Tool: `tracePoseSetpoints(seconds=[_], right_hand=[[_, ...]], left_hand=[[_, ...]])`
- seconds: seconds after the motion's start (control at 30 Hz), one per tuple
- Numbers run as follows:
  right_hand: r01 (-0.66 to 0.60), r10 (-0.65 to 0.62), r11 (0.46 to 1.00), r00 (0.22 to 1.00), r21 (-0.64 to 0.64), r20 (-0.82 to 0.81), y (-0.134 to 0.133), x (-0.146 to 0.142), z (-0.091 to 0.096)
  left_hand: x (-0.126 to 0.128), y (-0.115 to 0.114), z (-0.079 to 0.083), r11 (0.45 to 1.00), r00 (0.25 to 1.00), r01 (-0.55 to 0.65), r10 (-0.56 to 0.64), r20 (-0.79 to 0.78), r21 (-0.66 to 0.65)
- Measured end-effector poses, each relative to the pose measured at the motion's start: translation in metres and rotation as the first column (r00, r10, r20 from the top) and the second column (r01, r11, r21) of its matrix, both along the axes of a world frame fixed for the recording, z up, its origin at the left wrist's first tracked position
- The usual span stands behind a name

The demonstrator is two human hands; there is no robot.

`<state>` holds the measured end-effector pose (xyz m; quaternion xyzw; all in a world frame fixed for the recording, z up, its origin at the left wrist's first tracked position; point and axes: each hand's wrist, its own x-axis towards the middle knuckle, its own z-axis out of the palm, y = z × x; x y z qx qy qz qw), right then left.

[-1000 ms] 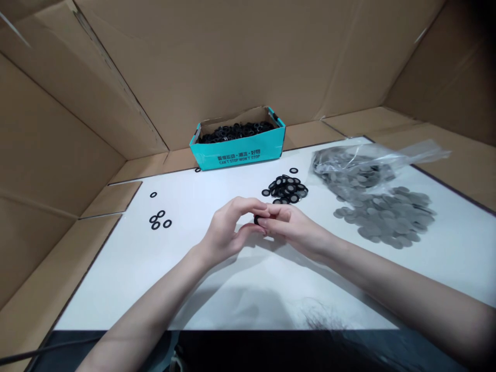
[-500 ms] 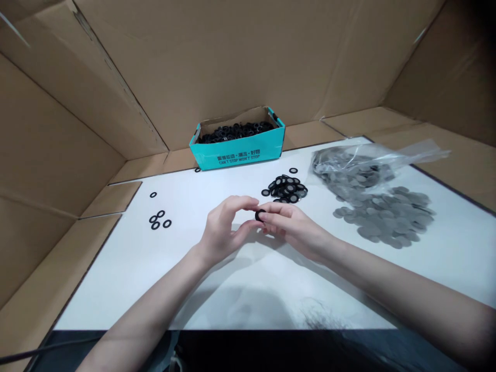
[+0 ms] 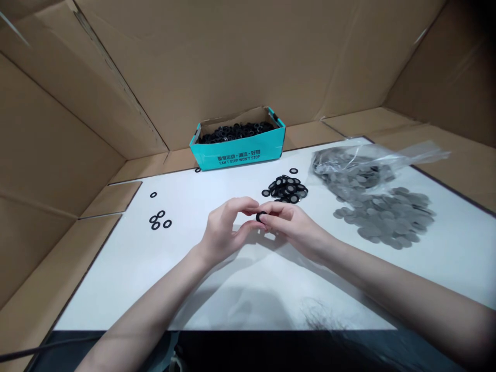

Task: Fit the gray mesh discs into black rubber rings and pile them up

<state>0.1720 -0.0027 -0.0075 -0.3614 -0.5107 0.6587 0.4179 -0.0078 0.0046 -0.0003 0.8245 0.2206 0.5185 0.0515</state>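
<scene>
Over the middle of the white table, a small black ring [image 3: 259,216] is pinched between my two hands. My left hand [image 3: 227,227] grips its edge with thumb and forefinger, the palm arched. My right hand [image 3: 292,223] presses on it from the right, thumb across its face. Whether a grey disc sits inside the ring is hidden by the fingers. Just beyond my right hand lies a pile of black rings with grey mesh-like centres [image 3: 289,189]. Loose grey discs [image 3: 391,217] spread out to the right.
A turquoise box [image 3: 244,155] full of black rings stands at the back. A clear plastic bag [image 3: 356,163] of grey discs lies back right. Several empty black rings [image 3: 155,226] rest at left. Cardboard walls [image 3: 232,57] enclose the table's back and sides.
Both hands stay in nearly the same place. The fingers have shifted slightly around the black ring, which has tilted a little.
</scene>
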Motion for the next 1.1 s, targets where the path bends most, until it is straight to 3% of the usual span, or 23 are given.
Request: tracePoseSetpoints(seconds=[0.23, 0.57, 0.73, 0.9, 1.1], right_hand=[[-0.002, 0.002, 1.000, 0.999, -0.012, 0.032, 0.0025, 0.0023, 0.0030], [-0.051, 0.051, 0.999, 0.998, -0.008, -0.037, 0.0027, 0.0005, 0.0013], [-0.043, 0.043, 0.999, 0.999, -0.001, 0.034, 0.0047, 0.0021, 0.0001], [-0.068, 0.061, 0.997, 0.990, 0.049, 0.130, 0.0077, 0.0052, 0.0000], [-0.044, 0.024, 0.989, 0.989, 0.138, 0.143, 0.0072, 0.0056, 0.0027]], left_hand=[[-0.0045, 0.0024, 0.0050, 0.999, 0.992, 0.043, -0.042, -0.123, 0.007], [-0.0008, 0.0031, 0.0056, 0.994, 0.986, 0.106, -0.106, -0.131, -0.007], [-0.0037, 0.0038, 0.0064, 0.994, 0.984, 0.109, -0.112, -0.136, -0.032], [-0.0061, 0.0030, 0.0081, 0.985, 0.973, 0.133, -0.151, -0.174, -0.111], [-0.0070, 0.0045, 0.0084, 0.991, 0.977, 0.116, -0.127, -0.171, -0.069]])
